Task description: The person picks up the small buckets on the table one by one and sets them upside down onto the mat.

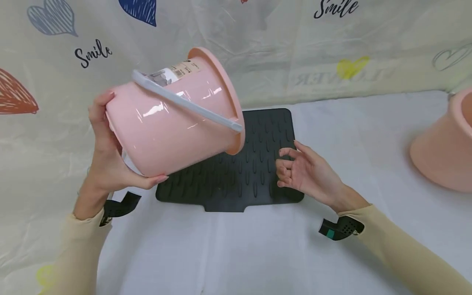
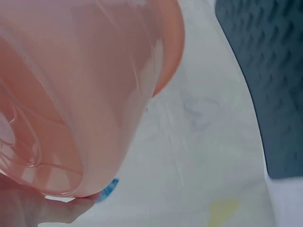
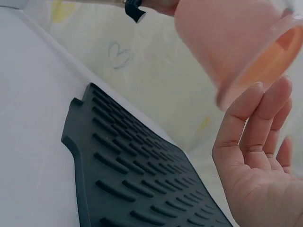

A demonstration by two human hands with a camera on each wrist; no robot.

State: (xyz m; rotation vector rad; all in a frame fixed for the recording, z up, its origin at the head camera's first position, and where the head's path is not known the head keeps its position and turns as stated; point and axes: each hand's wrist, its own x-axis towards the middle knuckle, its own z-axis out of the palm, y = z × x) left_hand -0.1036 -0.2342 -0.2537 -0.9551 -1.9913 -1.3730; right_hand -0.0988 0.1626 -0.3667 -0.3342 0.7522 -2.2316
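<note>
A pink bucket (image 1: pixel 173 131) with a pale handle and a printed label is held in the air, tilted on its side with its rim toward the right. My left hand (image 1: pixel 112 157) grips it around the base, thumb below and fingers at the far side. In the left wrist view the bucket's ridged underside (image 2: pixel 42 142) shows above part of that hand (image 2: pixel 28 205). My right hand (image 1: pixel 309 174) hovers over the mat's right side, fingers loosely bent, holding nothing. The right wrist view has the bucket's orange-pink inner wall (image 3: pixel 272 61) behind those fingertips.
Under the raised bucket lies a dark ribbed mat (image 1: pixel 254 180) on a white-covered table (image 1: pixel 258 250). Another pink container (image 1: pixel 439 151), cut off by the frame, stands at the right edge. A printed sheet (image 1: pixel 280 49) with hearts and words hangs behind.
</note>
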